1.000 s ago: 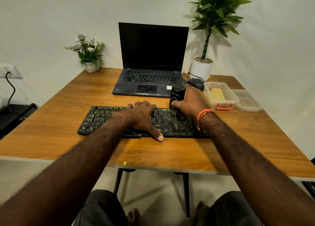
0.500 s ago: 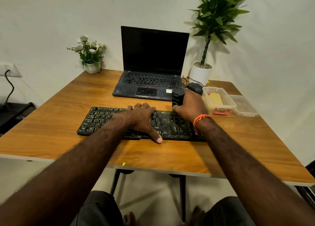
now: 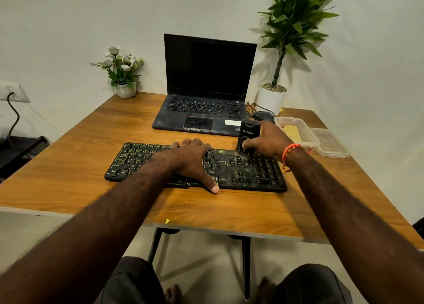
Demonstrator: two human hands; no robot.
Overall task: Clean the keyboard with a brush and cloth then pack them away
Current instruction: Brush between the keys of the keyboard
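Wooden table (image 3: 68,166) holds black keyboard (image 3: 241,173) near its front edge, bare wood free in front and to the left; laptop (image 3: 206,97) behind, open plastic container (image 3: 300,131) with yellow cloth (image 3: 292,132) and lid to the right. Left hand (image 3: 190,159) lies on keyboard middle, fingers over the far edge, thumb spread to near edge; right hand (image 3: 268,143) grips black brush (image 3: 247,138) upright, bristles on the upper-right keys. Versus earlier frames, brush sits slightly lower on the keys, left hand unchanged.

wooden table (image 3: 241,209), keyboard (image 3: 243,169), laptop (image 3: 206,113), container (image 3: 302,130)
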